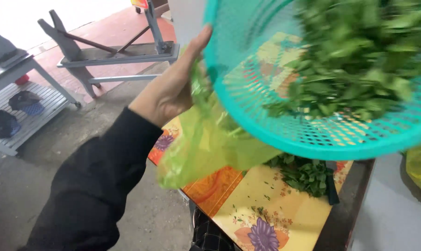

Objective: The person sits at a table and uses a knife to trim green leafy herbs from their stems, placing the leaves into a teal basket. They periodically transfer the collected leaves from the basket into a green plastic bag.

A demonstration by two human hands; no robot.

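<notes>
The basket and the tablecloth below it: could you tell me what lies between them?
In the head view, a green plastic bag hangs between the basket and tablecloth, beside the left hand.

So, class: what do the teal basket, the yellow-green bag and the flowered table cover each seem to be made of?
Teal basket: moulded plastic, judging by its even perforated mesh and smooth rim. Yellow-green bag: thin plastic film, translucent and crumpled, against the left hand. Flowered table cover: probably wipeable vinyl or oilcloth, with a flat printed surface and slight sheen.
</notes>
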